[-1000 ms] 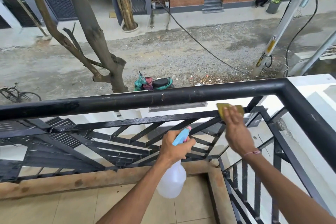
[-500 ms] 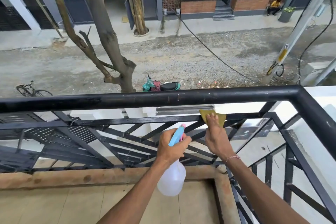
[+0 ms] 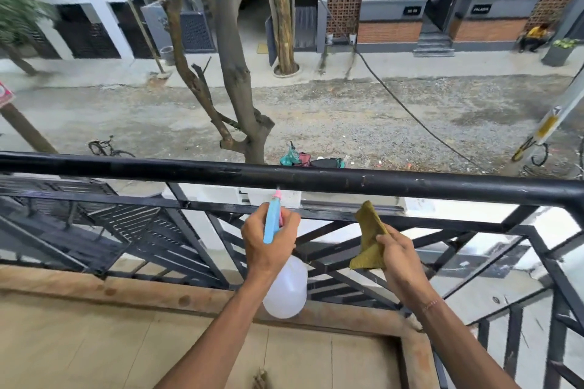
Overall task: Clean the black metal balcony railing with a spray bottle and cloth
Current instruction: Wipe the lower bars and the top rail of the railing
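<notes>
The black metal railing [image 3: 347, 181] runs across the view, with a thick top rail and slanted bars below. My left hand [image 3: 267, 241] grips the blue and pink head of a white spray bottle [image 3: 286, 289], its nozzle pointing at the bar just under the top rail. My right hand [image 3: 399, 257] holds a folded olive-yellow cloth [image 3: 368, 238] just in front of the bars; whether it touches them I cannot tell.
The railing turns a corner at the right [image 3: 572, 199] and runs back toward me. A rusty-brown ledge [image 3: 126, 289] borders the tiled balcony floor [image 3: 94, 350]. Beyond the rail are a tree trunk [image 3: 237, 79], a parked scooter [image 3: 311, 159] and the street below.
My right hand has pulled the cloth back from the upper bar and lowered it. My left hand has raised the spray bottle toward the rail. The view has swung left along the railing.
</notes>
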A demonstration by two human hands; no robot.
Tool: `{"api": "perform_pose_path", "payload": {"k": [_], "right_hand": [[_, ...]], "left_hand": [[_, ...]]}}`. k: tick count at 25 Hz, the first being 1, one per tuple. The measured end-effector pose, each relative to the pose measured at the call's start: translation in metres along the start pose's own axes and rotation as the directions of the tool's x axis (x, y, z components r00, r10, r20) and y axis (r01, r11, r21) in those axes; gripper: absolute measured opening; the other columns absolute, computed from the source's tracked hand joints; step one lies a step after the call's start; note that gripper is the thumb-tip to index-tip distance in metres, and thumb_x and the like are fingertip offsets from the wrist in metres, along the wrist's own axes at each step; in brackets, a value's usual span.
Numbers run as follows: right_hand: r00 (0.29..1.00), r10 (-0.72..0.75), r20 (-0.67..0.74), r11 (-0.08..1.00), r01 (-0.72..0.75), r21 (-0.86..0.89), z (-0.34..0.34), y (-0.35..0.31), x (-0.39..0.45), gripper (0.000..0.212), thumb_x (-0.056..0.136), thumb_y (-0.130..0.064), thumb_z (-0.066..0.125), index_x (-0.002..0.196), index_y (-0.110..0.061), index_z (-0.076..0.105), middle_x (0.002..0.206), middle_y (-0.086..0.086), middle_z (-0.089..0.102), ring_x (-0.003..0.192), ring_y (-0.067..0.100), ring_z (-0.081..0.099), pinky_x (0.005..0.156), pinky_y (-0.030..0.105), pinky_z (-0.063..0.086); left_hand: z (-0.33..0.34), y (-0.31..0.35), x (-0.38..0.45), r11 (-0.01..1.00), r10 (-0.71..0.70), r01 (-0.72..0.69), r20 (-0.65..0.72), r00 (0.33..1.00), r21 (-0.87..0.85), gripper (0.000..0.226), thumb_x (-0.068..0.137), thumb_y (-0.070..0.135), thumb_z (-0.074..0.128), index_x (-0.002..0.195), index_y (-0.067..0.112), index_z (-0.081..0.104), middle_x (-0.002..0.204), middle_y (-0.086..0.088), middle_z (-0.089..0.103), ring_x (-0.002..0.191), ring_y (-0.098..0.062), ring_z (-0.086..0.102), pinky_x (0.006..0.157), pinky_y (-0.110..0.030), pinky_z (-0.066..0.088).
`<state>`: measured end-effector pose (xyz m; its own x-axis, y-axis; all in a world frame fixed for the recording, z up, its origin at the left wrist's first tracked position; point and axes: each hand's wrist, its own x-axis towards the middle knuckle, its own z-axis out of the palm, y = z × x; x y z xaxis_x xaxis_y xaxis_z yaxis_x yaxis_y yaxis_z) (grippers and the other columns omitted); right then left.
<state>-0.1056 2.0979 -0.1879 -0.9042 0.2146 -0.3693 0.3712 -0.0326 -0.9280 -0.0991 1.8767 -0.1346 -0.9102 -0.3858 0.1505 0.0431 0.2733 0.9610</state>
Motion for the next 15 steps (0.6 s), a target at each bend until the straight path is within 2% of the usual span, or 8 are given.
{"api": "perform_pose_path", "payload": {"k": [2, 4, 7, 9, 11, 13, 15], "right_hand": [[1.000, -0.019, -0.021, 1.000, 0.019, 0.022, 0.009, -0.001, 0.000, 0.037, 0.105, -0.008, 0.038, 0.099, -0.026, 0.069, 0.104, 0.017, 0.064, 0.097, 0.039, 0.063, 0.084, 0.066, 0.054], [0.999, -0.020, -0.037, 0.999, 0.021, 0.044, 0.017, 0.001, 0.003, 0.039, 0.103, -0.007, 0.038, 0.098, -0.022, 0.073, 0.095, 0.018, 0.064, 0.088, 0.043, 0.061, 0.076, 0.072, 0.052], [0.997, -0.016, -0.073, 1.000, 0.018, 0.026, 0.034, 0.003, 0.012, 0.036, 0.104, -0.008, 0.038, 0.104, -0.020, 0.072, 0.098, 0.020, 0.068, 0.095, 0.046, 0.064, 0.085, 0.068, 0.052], [0.995, -0.026, -0.096, 1.000, 0.027, 0.009, 0.049, 0.003, 0.017, 0.033, 0.105, -0.008, 0.038, 0.107, -0.015, 0.071, 0.097, 0.020, 0.069, 0.094, 0.042, 0.065, 0.092, 0.063, 0.052], [0.989, -0.016, -0.149, 0.999, 0.022, 0.035, 0.059, 0.005, 0.018, 0.033, 0.105, -0.007, 0.037, 0.111, -0.013, 0.069, 0.099, 0.016, 0.068, 0.095, 0.037, 0.065, 0.093, 0.058, 0.052], [0.981, -0.018, -0.193, 0.999, 0.026, 0.040, 0.070, 0.007, 0.015, 0.032, 0.106, -0.009, 0.038, 0.108, -0.020, 0.068, 0.103, 0.013, 0.067, 0.100, 0.036, 0.065, 0.096, 0.056, 0.052], [0.974, -0.028, -0.226, 0.999, 0.034, 0.019, 0.079, 0.012, 0.011, 0.032, 0.105, -0.013, 0.039, 0.105, -0.024, 0.069, 0.104, 0.016, 0.068, 0.104, 0.039, 0.064, 0.099, 0.059, 0.050]], "left_hand": [[-0.013, 0.002, 0.011, 0.998, 0.010, -0.007, -0.042, 0.999, 0.059, 0.031, 0.083, 0.017, 0.074, 0.060, 0.022, 0.054, 0.050, 0.012, 0.049, 0.050, -0.019, 0.055, 0.050, -0.044, 0.056], [-0.023, 0.000, 0.020, 0.996, -0.003, 0.008, -0.051, 0.999, 0.094, 0.033, 0.080, 0.023, 0.073, 0.056, 0.023, 0.050, 0.048, 0.009, 0.049, 0.049, -0.024, 0.056, 0.049, -0.048, 0.057], [-0.033, -0.010, 0.033, 0.997, -0.013, 0.012, 0.013, 1.000, 0.078, 0.022, 0.072, 0.039, 0.066, 0.059, 0.025, 0.055, 0.050, 0.007, 0.052, 0.050, -0.023, 0.057, 0.050, -0.053, 0.058], [-0.036, -0.019, 0.042, 0.998, 0.000, -0.005, 0.065, 0.998, 0.067, 0.021, 0.072, 0.041, 0.066, 0.061, 0.026, 0.057, 0.051, 0.007, 0.053, 0.051, -0.024, 0.059, 0.051, -0.050, 0.060], [-0.038, -0.027, 0.046, 0.996, 0.028, -0.038, 0.122, 0.992, 0.079, 0.026, 0.074, 0.034, 0.069, 0.058, 0.023, 0.052, 0.050, 0.009, 0.052, 0.049, -0.017, 0.056, 0.049, -0.036, 0.056], [-0.042, -0.027, 0.046, 0.992, 0.068, -0.083, 0.151, 0.986, 0.098, 0.036, 0.078, 0.021, 0.074, 0.055, 0.025, 0.047, 0.048, 0.013, 0.050, 0.047, -0.008, 0.050, 0.047, -0.018, 0.040], [-0.042, -0.032, 0.047, 0.988, 0.075, -0.102, 0.211, 0.975, 0.119, 0.041, 0.080, 0.013, 0.075, 0.055, 0.027, 0.046, 0.047, 0.016, 0.050, 0.046, -0.004, 0.049, 0.044, -0.013, 0.036]]}}
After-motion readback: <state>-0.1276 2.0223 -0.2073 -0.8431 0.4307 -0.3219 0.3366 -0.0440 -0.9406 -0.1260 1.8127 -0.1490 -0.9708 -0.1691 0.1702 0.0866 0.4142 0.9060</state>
